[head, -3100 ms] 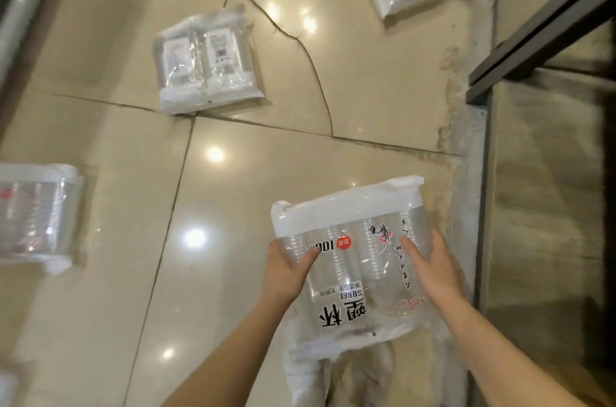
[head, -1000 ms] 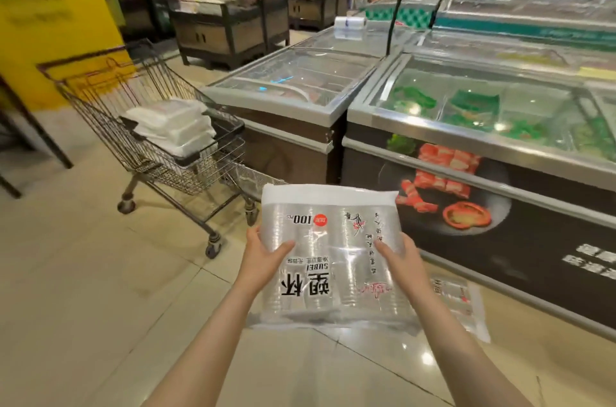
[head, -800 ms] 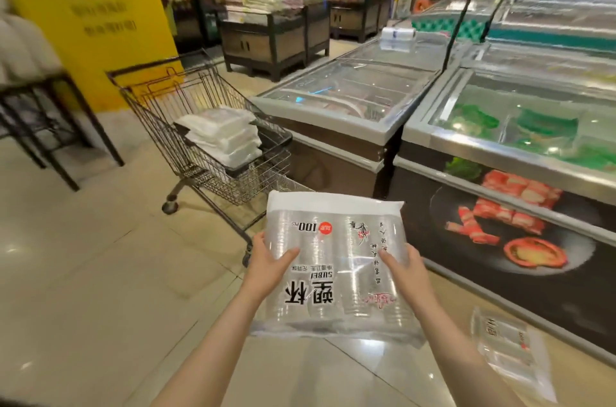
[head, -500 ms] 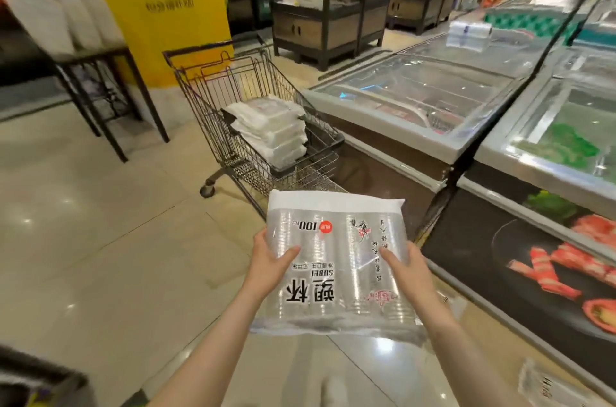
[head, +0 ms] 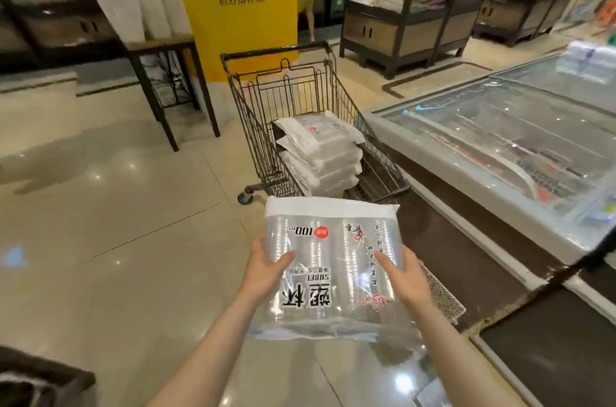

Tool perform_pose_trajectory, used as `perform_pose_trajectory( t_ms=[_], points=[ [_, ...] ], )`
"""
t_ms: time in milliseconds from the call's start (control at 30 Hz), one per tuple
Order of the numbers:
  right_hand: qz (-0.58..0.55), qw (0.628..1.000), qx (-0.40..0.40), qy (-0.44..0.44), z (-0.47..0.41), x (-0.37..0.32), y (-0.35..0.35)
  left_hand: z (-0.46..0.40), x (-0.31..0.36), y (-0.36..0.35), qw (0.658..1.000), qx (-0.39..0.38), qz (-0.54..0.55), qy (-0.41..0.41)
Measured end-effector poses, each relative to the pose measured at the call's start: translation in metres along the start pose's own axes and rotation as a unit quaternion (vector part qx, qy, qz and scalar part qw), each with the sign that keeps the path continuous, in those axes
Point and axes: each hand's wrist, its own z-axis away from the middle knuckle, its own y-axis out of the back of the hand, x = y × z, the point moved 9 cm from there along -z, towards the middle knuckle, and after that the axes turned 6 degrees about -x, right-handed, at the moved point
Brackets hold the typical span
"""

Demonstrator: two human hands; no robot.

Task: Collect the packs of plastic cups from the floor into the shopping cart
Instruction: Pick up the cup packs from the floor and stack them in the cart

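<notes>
Both hands, left hand (head: 266, 268) and right hand (head: 405, 276), grip one cup pack (head: 330, 268); fingers beneath are hidden. At twelve o'clock, the shopping cart (head: 293, 100) holds perhaps four stacked packs (head: 320, 153).

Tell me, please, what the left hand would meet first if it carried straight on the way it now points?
Probably the shopping cart ahead, at its near end; the left hand already grips the pack of cups. Depth is unclear.

head view, facing forward and down, hands close below
</notes>
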Motion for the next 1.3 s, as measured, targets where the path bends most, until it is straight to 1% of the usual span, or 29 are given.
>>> perform_pose_trajectory(
  t_ms=[67, 167, 267, 333, 500, 567, 700, 800, 933, 1200, 1300],
  points=[
    [0.006, 1.000, -0.015, -0.003, -0.027, -0.010, -0.016, -0.023, 0.000, 0.013, 1.000, 0.013, 0.007, 0.000],
    [0.021, 0.999, -0.028, 0.001, -0.066, -0.022, -0.042, -0.064, -0.002, 0.032, 1.000, 0.012, 0.010, 0.018],
    [0.037, 0.999, -0.031, -0.009, -0.104, -0.045, -0.072, -0.114, 0.000, 0.056, 1.000, 0.006, -0.008, 0.018],
    [0.036, 0.999, -0.015, 0.000, -0.127, -0.064, -0.092, -0.150, 0.003, 0.075, 0.999, -0.006, -0.025, 0.020],
    [0.011, 0.999, 0.019, -0.029, -0.170, -0.101, -0.147, -0.235, 0.023, 0.123, 0.998, -0.044, -0.054, -0.004],
    [0.005, 0.999, 0.031, -0.025, -0.190, -0.121, -0.166, -0.270, 0.031, 0.142, 0.997, -0.057, -0.058, -0.012],
    [-0.013, 0.998, 0.035, -0.048, -0.229, -0.138, -0.194, -0.329, 0.036, 0.166, 0.995, -0.080, -0.053, -0.006],
    [-0.018, 0.998, 0.040, -0.055, -0.258, -0.144, -0.205, -0.369, 0.037, 0.170, 0.994, -0.094, -0.050, 0.009],
    [-0.035, 0.996, 0.046, -0.073, -0.305, -0.149, -0.210, -0.421, 0.046, 0.161, 0.993, -0.113, -0.047, 0.002],
    [-0.089, 0.987, 0.095, -0.091, -0.417, -0.172, -0.185, -0.547, 0.114, 0.129, 0.984, -0.148, -0.077, -0.057],
    [-0.115, 0.984, 0.108, -0.088, -0.448, -0.177, -0.168, -0.588, 0.132, 0.108, 0.983, -0.161, -0.069, -0.057]
  ],
)
